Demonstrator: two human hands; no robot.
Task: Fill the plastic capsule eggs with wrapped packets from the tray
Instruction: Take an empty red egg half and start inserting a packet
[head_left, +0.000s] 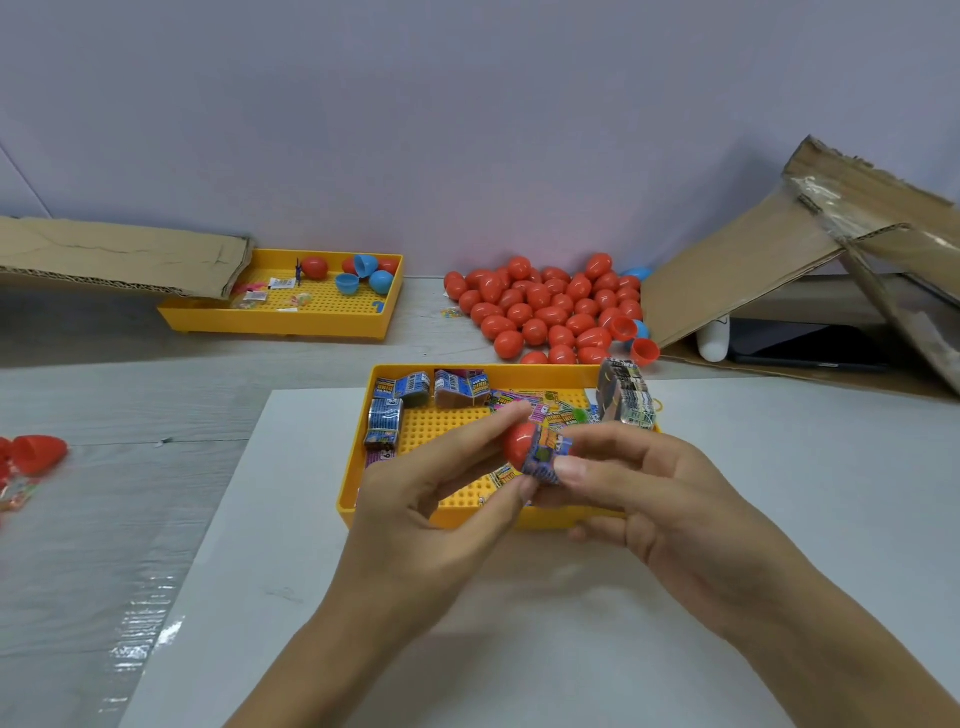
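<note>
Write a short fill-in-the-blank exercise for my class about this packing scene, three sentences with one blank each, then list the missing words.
1. The left hand holds a half of a plastic capsule egg coloured ____.
2. The right hand pinches a small wrapped packet at the egg half's open ____.
3. Both hands work above the near perforated plastic tray, whose colour is ____.

Missing words: red; end; yellow

Cardboard sheets (769, 270) lean against the wall; white bottle (713, 340) beneath
</note>
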